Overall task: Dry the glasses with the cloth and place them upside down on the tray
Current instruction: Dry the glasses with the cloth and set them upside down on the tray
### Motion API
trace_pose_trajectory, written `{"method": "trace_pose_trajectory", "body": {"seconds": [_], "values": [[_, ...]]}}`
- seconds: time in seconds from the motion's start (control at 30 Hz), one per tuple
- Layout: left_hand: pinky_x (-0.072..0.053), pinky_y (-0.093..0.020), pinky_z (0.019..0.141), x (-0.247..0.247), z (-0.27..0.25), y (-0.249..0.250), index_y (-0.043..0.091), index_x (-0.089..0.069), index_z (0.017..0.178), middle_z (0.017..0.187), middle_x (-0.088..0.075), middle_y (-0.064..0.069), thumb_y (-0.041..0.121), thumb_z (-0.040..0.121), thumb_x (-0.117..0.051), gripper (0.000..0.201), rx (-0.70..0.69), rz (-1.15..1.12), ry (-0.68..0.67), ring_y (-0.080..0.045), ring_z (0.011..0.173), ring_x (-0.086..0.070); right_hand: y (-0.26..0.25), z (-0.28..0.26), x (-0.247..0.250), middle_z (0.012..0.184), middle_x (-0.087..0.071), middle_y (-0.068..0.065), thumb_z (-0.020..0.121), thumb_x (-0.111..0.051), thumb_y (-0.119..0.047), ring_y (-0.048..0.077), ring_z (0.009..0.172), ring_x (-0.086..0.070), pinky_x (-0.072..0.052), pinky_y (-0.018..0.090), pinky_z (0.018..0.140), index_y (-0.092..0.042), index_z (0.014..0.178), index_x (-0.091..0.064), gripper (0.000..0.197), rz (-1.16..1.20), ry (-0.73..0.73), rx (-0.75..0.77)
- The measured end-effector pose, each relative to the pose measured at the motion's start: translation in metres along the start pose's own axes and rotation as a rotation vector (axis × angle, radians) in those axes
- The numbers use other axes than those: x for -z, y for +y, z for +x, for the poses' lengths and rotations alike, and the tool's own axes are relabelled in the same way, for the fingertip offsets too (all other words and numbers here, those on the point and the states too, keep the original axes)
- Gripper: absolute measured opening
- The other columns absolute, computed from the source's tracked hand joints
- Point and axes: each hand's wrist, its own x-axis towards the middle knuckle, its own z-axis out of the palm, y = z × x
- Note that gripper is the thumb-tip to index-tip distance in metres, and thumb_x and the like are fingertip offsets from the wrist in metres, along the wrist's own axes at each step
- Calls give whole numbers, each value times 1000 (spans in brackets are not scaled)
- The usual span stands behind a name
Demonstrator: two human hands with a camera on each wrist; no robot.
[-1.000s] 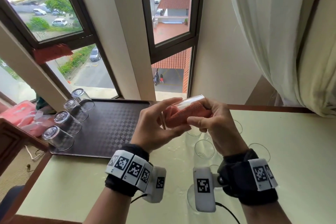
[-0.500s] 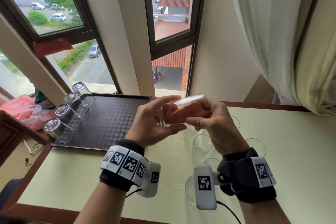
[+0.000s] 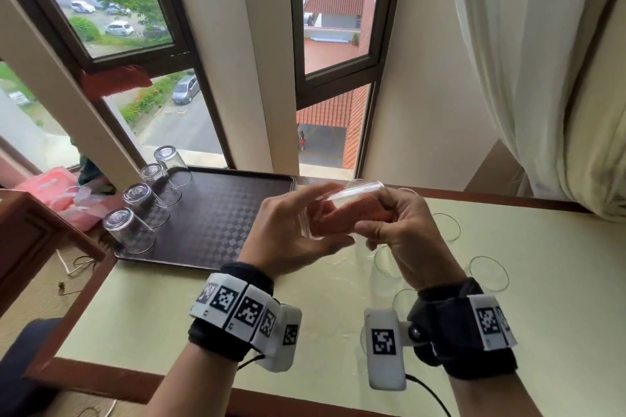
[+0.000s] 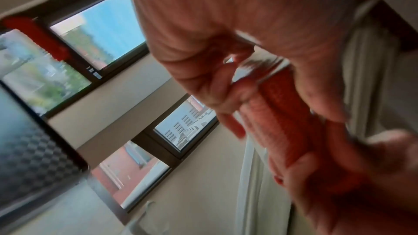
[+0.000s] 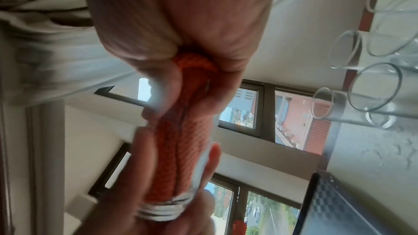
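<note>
**Glass held sideways with the cloth stuffed inside**

At the centre of the head view, a clear glass (image 3: 352,203) was held on its side above the worktop (image 3: 542,281). Its base was cupped by the fingers and thumb of the left hand (image 3: 291,230), and an orange cloth (image 3: 345,218) had been pushed into it. The bunched end of the cloth was gripped at the glass mouth by the right hand (image 3: 403,234); in the right wrist view the cloth (image 5: 181,149) was seen to fill the glass down to its thick base.

To dry it well, the glass would probably best be turned against the cloth so the whole inner wall and the bottom are wiped, with light pressure only, since thin glass may slip or crack. The outside likely needs wiping too before the glass is inverted.

At the left of the frame, a dark checkered tray (image 3: 216,213) carried four upturned glasses (image 3: 130,230) along its left edge; most of its surface was free. Several upright glasses (image 3: 487,272) stood on the worktop beneath and right of the hands, close enough to be knocked on the way to the tray. Water drops showed on the worktop there.
</note>
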Motion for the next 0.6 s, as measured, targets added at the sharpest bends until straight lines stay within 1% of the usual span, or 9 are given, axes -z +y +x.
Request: {"method": "trace_pose_trajectory", "body": {"seconds": [0.07,0.13,0.2,0.27,0.3,0.37,0.47,0.53,0.6], "values": [[-62,-36,81,5,-2,3,23,-61,131,104,-75,0,43,64,-88,75,117,-215,-5,-16,93,-74,-1,-1,-9,73,-69,6,59,-66,8,16,64,-62,-50,24,50,10,94,-65,35,29,50,46],[-60,-31,72,13,-3,7,28,-65,124,105,-75,-4,49,59,-91,73,278,-469,-55,-21,86,-73,-4,-2,-18,79,-71,13,62,-57,21,21,74,-69,-55,27,57,6,85,-67,29,26,39,96],[-59,-41,62,20,-6,8,37,-71,111,103,-74,-10,62,54,-87,64,360,-519,-68,-39,73,-66,-5,-4,-26,86,-73,18,67,-48,31,24,83,-71,-58,29,60,-6,75,-70,44,-9,-4,109],[-58,-52,64,24,-12,7,35,-74,108,100,-75,-11,63,53,-88,64,349,-483,-20,-47,75,-66,-4,-3,-31,85,-73,16,68,-50,33,25,81,-70,-58,29,60,-11,75,-70,49,-22,-51,77],[-61,-53,68,27,-14,6,32,-72,112,99,-75,-10,60,54,-89,67,321,-439,11,-42,78,-70,-4,-1,-34,82,-72,12,69,-57,29,23,77,-68,-56,27,58,-9,79,-69,41,-34,-73,50],[-63,-47,77,31,-17,-3,30,-66,121,102,-76,-5,53,58,-90,71,195,-235,49,-25,87,-75,-1,3,-38,77,-70,3,71,-68,19,18,71,-63,-52,23,53,-5,91,-66,31,-46,-93,-16],[-61,-42,82,39,-18,-18,32,-56,132,115,-72,-2,48,66,-84,73,-70,142,56,-15,100,-72,4,6,-47,70,-68,0,64,-65,20,14,61,-58,-45,23,47,-6,93,-66,39,-8,-36,-59],[-61,-39,86,47,-16,-21,30,-54,135,118,-71,1,46,64,-86,79,-31,122,26,-11,103,-71,5,6,-58,69,-69,1,64,-49,34,15,59,-59,-47,24,48,0,92,-66,47,28,32,-34],[-61,-37,86,60,-12,-20,26,-52,136,116,-71,2,47,57,-91,90,188,-130,-69,-9,100,-71,5,8,-68,72,-70,3,65,-33,38,15,65,-64,-53,25,52,11,93,-62,49,44,76,-6]]}}
